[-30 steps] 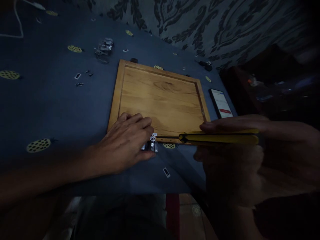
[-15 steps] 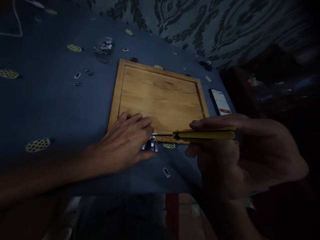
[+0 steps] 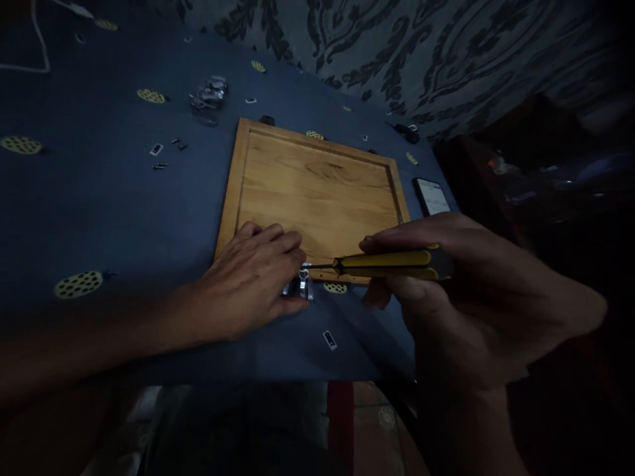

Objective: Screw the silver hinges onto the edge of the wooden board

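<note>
A wooden panel (image 3: 317,185) with a raised frame lies flat on the blue cloth. At its near edge sits a shiny metal hinge (image 3: 303,284), partly hidden by my left hand (image 3: 255,277). That hand's fingers curl over the panel edge, with the thumb beside the hinge, pinching it against the wood. My right hand (image 3: 461,277) is closed around the yellow and black handle of a screwdriver (image 3: 387,263). The thin shaft points left, held nearly level, and its tip meets the hinge near my left fingertips. Whether the tip sits in a screw is too small to tell.
Several loose screws (image 3: 159,165) lie left of the panel. Behind them is a cluster of shiny metal hardware (image 3: 209,99). A phone (image 3: 430,196) with a lit screen rests at the right, and a dark object (image 3: 409,132) lies near the patterned wall. A white cable (image 3: 42,46) runs at the far left.
My right hand has shifted slightly left with the screwdriver, and its grip on the handle has turned. My left hand stays in place on the panel and hinge.
</note>
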`<state>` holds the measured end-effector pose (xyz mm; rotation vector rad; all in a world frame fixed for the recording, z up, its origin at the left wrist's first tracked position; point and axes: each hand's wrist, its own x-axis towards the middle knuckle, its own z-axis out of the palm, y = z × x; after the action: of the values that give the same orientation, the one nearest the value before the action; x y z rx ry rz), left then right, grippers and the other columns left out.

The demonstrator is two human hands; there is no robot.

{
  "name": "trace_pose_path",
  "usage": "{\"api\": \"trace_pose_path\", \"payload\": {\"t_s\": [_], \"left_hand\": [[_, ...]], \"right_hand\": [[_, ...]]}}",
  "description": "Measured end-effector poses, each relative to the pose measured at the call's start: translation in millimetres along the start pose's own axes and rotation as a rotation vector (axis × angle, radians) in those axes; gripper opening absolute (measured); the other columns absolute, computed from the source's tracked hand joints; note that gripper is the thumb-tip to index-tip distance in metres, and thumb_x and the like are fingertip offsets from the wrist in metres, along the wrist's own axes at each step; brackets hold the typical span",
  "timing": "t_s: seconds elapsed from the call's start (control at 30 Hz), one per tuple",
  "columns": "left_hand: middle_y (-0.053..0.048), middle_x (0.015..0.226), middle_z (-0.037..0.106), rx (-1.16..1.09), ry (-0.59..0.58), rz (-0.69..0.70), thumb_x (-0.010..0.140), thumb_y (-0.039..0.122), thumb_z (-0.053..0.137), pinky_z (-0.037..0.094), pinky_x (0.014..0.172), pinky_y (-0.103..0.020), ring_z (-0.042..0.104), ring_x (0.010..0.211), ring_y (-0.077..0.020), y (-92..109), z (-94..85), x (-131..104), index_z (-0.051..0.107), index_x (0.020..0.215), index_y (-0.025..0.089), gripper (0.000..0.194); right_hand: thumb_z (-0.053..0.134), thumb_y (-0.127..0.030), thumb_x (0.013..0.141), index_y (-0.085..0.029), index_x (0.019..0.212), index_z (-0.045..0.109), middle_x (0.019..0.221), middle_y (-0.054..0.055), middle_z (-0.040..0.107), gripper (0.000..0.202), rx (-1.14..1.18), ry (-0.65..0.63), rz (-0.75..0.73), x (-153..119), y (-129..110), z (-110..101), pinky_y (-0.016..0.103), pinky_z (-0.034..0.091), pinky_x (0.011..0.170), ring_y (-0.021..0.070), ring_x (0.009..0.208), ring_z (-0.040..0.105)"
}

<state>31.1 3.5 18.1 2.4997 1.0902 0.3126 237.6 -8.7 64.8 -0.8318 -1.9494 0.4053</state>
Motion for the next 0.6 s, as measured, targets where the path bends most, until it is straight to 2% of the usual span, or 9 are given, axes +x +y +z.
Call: {"api": "trace_pose_path", "payload": {"t_s": [0.13, 0.3, 0.43, 0.6], "left_hand": [[-0.006, 0.105, 0.065, -0.004, 0.02, 0.008, 0.092, 0.04, 0.074, 0.039, 0.095, -0.043, 0.059, 0.106, -0.0271, 0.0, -0.4, 0.2, 0.068, 0.103, 0.016, 0.028], [-0.007, 0.103, 0.064, 0.001, -0.018, -0.006, 0.092, 0.04, 0.073, 0.039, 0.095, -0.043, 0.058, 0.104, -0.0271, 1.0, -1.9, 0.9, 0.07, 0.104, 0.014, 0.029], [-0.006, 0.103, 0.064, 0.012, -0.007, -0.003, 0.092, 0.042, 0.073, 0.039, 0.096, -0.043, 0.058, 0.102, -0.0263, 1.4, -2.0, 0.9, 0.07, 0.103, 0.014, 0.03], [-0.006, 0.102, 0.064, 0.016, 0.003, -0.01, 0.092, 0.041, 0.073, 0.039, 0.095, -0.042, 0.058, 0.101, -0.0255, 1.5, -0.8, 0.7, 0.07, 0.105, 0.014, 0.03]], "right_hand": [[0.075, -0.011, 0.086, -0.027, 0.111, 0.078, 0.09, 0.0, 0.078, 0.03, 0.016, 0.059, 0.03, -3.1, 3.0, 5.0, 0.035, 0.058, 0.058, 0.0199, 0.073, 0.074], [0.078, -0.014, 0.084, -0.025, 0.106, 0.076, 0.089, 0.002, 0.078, 0.024, -0.006, 0.125, 0.01, -6.0, 3.2, 11.0, 0.032, 0.056, 0.05, 0.0183, 0.067, 0.071], [0.078, -0.007, 0.08, -0.024, 0.105, 0.075, 0.086, 0.001, 0.076, 0.03, -0.018, 0.161, -0.04, -5.9, 1.6, 14.8, 0.035, 0.061, 0.055, 0.0197, 0.071, 0.071], [0.084, -0.019, 0.08, -0.026, 0.094, 0.072, 0.077, 0.001, 0.073, 0.02, -0.065, 0.184, -0.037, -0.8, -0.1, 18.8, 0.038, 0.06, 0.056, 0.0208, 0.068, 0.067]]}}
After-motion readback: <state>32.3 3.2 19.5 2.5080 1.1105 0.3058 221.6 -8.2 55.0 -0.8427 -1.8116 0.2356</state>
